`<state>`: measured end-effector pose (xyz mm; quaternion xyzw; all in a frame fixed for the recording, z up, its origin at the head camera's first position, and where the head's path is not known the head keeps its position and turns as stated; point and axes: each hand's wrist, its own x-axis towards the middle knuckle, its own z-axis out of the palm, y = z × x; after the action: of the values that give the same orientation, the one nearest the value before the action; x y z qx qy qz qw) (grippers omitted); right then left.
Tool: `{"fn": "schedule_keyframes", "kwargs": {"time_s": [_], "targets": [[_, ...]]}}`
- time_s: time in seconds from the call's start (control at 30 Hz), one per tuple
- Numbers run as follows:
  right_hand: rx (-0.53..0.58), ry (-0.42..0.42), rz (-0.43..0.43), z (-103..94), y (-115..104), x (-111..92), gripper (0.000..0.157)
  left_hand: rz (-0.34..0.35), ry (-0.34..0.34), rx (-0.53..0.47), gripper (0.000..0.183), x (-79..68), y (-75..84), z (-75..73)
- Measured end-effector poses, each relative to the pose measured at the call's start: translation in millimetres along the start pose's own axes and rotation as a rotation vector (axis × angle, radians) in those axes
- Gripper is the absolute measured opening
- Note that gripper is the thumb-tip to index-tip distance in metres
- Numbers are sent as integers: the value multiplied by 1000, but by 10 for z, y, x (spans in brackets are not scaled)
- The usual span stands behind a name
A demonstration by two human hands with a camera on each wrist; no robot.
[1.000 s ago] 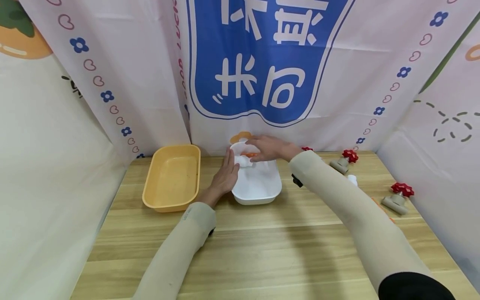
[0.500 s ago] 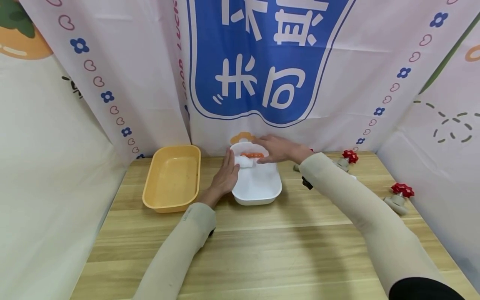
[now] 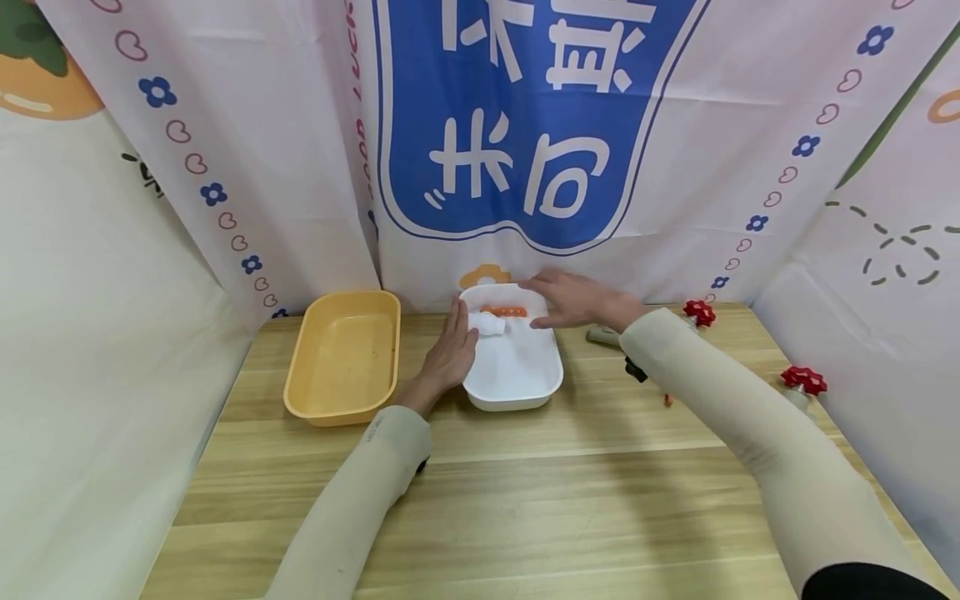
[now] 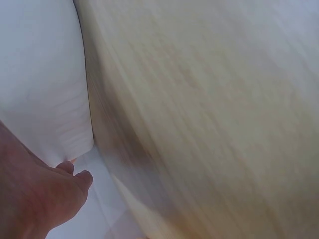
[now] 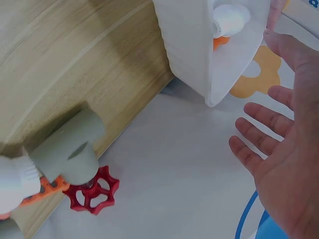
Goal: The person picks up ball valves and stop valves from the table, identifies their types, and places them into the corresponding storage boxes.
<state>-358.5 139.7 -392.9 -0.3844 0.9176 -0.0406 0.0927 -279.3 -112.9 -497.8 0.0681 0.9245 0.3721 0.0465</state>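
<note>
A white tub [image 3: 513,375] stands on the table against the backdrop. Inside, toward its far end, lie an orange strip with holes [image 3: 504,312] and a small white bottle-like piece [image 3: 489,324]. My left hand [image 3: 450,346] rests along the tub's left side, fingers straight. In the left wrist view, part of that hand [image 4: 45,199] shows beside the tub's wall. My right hand [image 3: 573,300] is at the tub's far right rim, holding nothing. Its fingers are spread in the right wrist view; whether they touch the rim, I cannot tell.
A yellow tub [image 3: 345,358] stands to the left. On the right are grey pipe valves [image 5: 70,149] with red handwheels [image 5: 94,191], beside another orange holed strip [image 5: 45,189] and a white ribbed-capped piece [image 5: 15,181]. My right sleeve covers part of that side.
My right hand has drawn back to the right from over the orange strip, uncovering it and the white piece. My left hand has stayed at the tub's side.
</note>
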Motion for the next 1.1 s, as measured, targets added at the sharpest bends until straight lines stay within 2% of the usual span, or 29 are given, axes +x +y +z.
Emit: {"fn": "schedule_keyframes", "kwargs": {"time_s": [0.33, 0.63, 0.93, 1.1], "targets": [[-57, -12, -9, -45, 57, -203, 80, -10, 1, 2, 69, -4, 8, 1], [-59, 53, -2, 5, 184, -405, 75, -8, 0, 4, 69, -3, 12, -4], [-73, 48, 9, -12, 253, -583, 77, -9, -4, 11, 69, -3, 14, 1], [-101, 82, -14, 6, 318, -694, 77, -14, -5, 14, 69, -15, 28, -9]]}}
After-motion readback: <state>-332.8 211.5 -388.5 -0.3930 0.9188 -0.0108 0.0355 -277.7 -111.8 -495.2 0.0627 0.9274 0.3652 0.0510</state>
